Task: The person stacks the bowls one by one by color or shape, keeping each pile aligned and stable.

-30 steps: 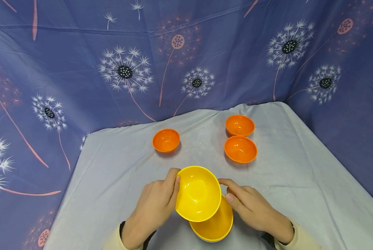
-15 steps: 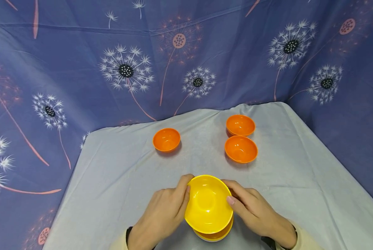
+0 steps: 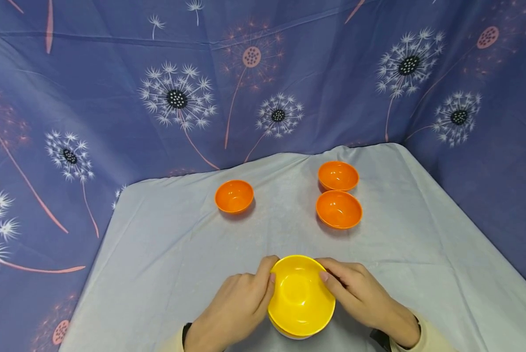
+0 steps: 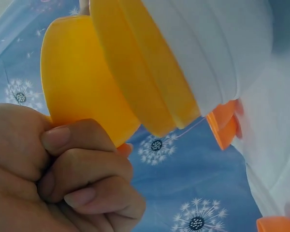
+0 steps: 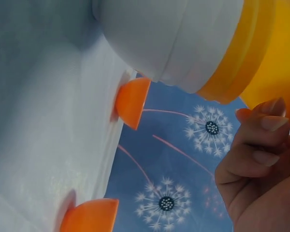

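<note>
In the head view a yellow bowl is held open side up between both hands at the front of the table. My left hand pinches its left rim, thumb inside and fingers curled below. Its right rim is gripped by my right hand, thumb over the edge. Directly under it stands a stack, mostly hidden from above. From the left wrist, the stack shows white bowls at the bottom and yellow bowls on top. The held bowl's base sits down inside the uppermost yellow rim.
Farther back on the pale cloth, one orange bowl stands at left. Two more, a rear orange bowl and a nearer orange bowl, stand close together at right. A blue dandelion-print curtain rises behind the table.
The held yellow bowl has moved right and toward the person, and now lines up over the stack. My right hand, earlier beside the lower bowl, has taken hold of the held bowl's rim.
</note>
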{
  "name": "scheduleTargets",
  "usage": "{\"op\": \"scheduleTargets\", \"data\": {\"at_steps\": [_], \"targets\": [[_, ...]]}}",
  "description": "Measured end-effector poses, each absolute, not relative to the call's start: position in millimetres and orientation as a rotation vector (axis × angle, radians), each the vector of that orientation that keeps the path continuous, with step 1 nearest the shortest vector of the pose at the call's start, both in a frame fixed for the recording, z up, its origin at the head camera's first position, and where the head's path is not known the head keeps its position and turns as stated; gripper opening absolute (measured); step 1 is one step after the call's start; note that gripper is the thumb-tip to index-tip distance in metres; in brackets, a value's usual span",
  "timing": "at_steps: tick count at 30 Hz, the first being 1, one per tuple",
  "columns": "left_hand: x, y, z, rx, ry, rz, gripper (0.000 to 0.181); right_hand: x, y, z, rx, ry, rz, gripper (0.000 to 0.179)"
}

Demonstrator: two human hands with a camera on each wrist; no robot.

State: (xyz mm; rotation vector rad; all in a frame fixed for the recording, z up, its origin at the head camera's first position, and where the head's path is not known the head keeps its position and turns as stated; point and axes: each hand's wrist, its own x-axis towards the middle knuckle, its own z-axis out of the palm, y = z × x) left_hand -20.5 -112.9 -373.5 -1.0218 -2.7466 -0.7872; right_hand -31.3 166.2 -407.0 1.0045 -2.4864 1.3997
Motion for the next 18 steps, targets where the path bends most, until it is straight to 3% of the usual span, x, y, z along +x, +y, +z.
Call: {"op": "scheduleTargets", "data": {"at_steps": [6,18], "targets": [[-20,-114,-376,-1.059,-2.843,-0.848,0.035,-33,166,-413,0.990,-2.521,1.393,0.032],[-20,-115,-389,-1.053,-2.819,-0.747,0.033,-35,166,-425,0.992,-2.607,1.286,0.032]]}}
